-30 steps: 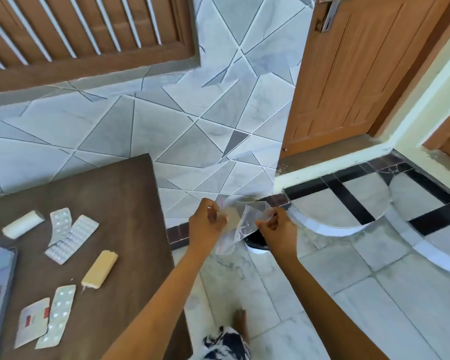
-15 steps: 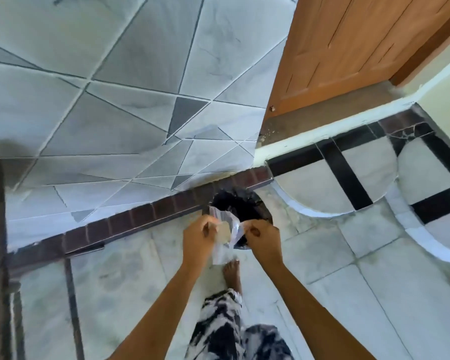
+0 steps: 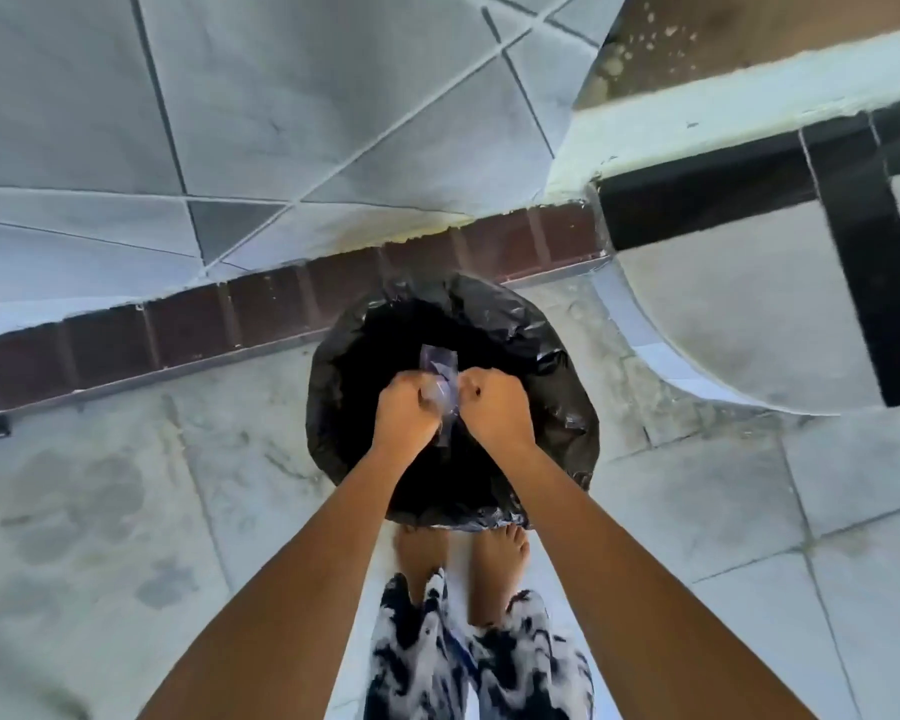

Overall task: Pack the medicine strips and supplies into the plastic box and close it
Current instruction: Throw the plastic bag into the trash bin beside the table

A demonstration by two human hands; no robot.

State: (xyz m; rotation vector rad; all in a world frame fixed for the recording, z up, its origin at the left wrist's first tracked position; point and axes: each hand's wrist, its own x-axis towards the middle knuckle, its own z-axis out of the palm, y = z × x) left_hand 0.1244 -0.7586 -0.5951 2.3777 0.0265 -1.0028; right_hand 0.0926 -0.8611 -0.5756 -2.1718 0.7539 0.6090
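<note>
Item: clear plastic bag, apparently empty, being pinched between left hand and right hand; bin directly beneath fingers. Advice: release together, centred.

View has tilted down from the table to a black-lined bin, now directly below. Left hand and right hand have drawn together over its opening, the clear plastic bag now crumpled between them. Table and medicine strips have left view.

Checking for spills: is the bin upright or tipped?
Upright: the bin shows its open, black-lined mouth facing up beneath both hands' grip on the clear bag.
</note>
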